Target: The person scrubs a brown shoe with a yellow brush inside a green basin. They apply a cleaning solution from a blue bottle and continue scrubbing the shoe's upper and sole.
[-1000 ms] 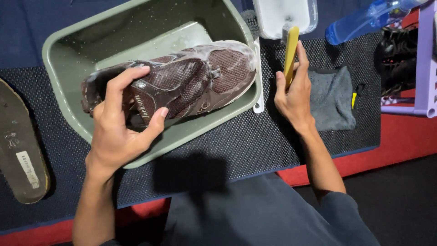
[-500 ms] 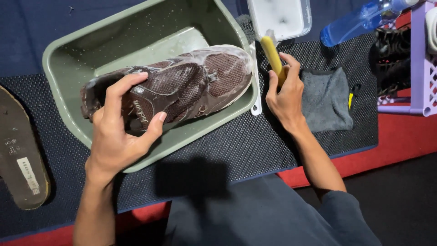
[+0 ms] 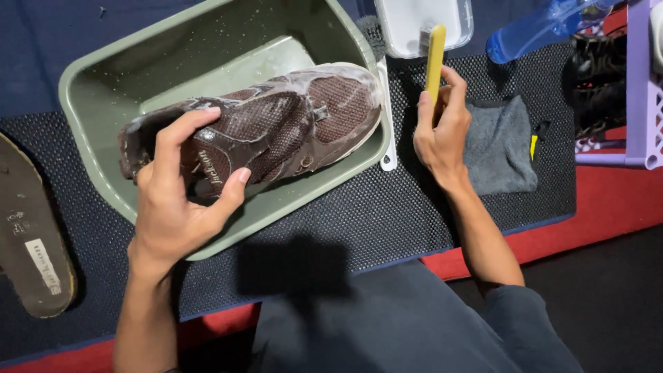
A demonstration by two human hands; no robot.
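I keep my left hand [image 3: 181, 190] clasped firmly around the wet brown mesh shoe [image 3: 266, 128] over the green plastic basin [image 3: 103, 76], while my right hand [image 3: 442, 128] pinches the yellow-handled brush [image 3: 434, 52] (dip its bristles fully in the white tub [image 3: 414, 24]).

Single view only (head-worn camera). Scene viewed steeply downward from above, close range. Green basin [image 3: 90, 83] framed upper left, black mat [image 3: 414, 214] across centre, forearms entering from bottom edge. No second view supplied for overlap.
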